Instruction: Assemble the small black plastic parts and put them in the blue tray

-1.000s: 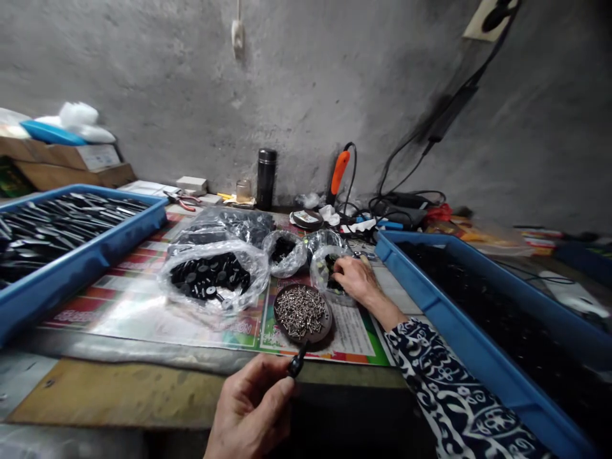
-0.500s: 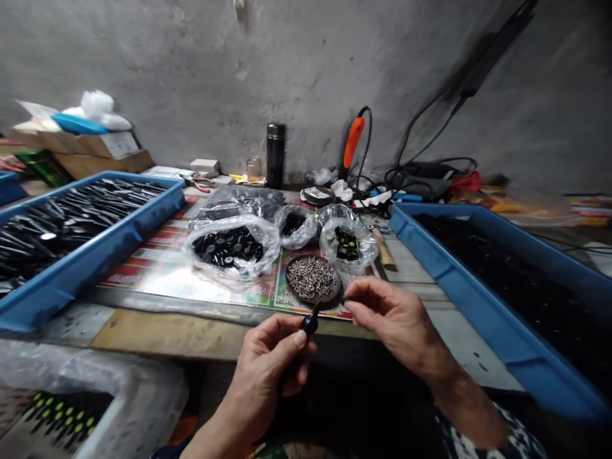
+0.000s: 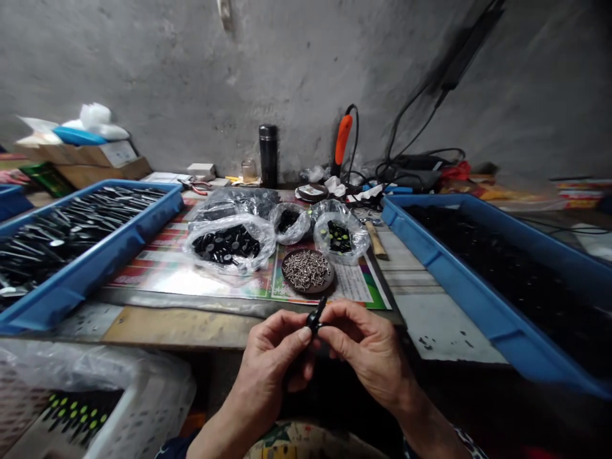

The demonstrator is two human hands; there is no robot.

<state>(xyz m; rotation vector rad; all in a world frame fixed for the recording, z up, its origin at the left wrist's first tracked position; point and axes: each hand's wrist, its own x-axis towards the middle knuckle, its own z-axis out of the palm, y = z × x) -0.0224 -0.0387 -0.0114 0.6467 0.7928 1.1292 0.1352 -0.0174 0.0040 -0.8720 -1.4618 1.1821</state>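
Between thumb and fingers, my left hand (image 3: pixel 280 354) grips a small black plastic part (image 3: pixel 313 319) with a round body and a narrow tip pointing up and away. My right hand (image 3: pixel 366 344) meets it from the right, thumb and forefinger pinched against the part's side; whatever small piece sits in that pinch is mostly hidden. Just beyond both hands lies a round dish of small metal pins (image 3: pixel 306 270), possibly rivets or screws. Behind it stand open plastic bags: one of black round-headed pieces (image 3: pixel 229 244), one of black pieces (image 3: pixel 288 221), one of black and yellow-green pieces (image 3: pixel 338 237).
Blue trays flank the bench: the left tray (image 3: pixel 129 239) holds long black parts, the right tray (image 3: pixel 442 264) dark small ones. A white basket (image 3: pixel 124 421) sits below left. A black flask (image 3: pixel 268 156), an orange-handled tool (image 3: pixel 343 140) and cables line the wall.
My right hand has moved left and down from beside the dish to the black part in my left hand. The two hands now touch the same part. The view has shifted slightly.
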